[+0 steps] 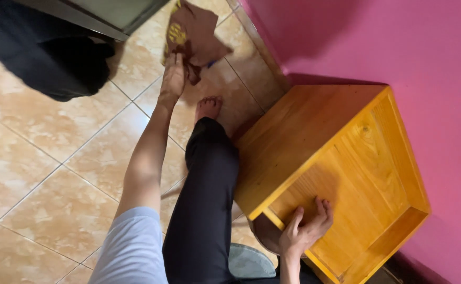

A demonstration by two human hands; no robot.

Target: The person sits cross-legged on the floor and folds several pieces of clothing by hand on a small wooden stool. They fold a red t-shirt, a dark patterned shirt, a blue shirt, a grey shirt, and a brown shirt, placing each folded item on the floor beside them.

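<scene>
Left hand (173, 79) outstretched gripping cloth (193, 32), right hand (305, 229) on stool (314, 152)

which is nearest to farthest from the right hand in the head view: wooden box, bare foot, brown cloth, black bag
1. wooden box: the right hand rests on its inner panel, by the pink wall.
2. bare foot: up and left of the box, on the tiles.
3. brown cloth: top centre, held by the left hand.
4. black bag: top left corner.

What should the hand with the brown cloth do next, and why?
Probably bring the brown cloth over to the wooden box. The left hand holds it out above the floor, far from the box, which the right hand steadies.
</scene>
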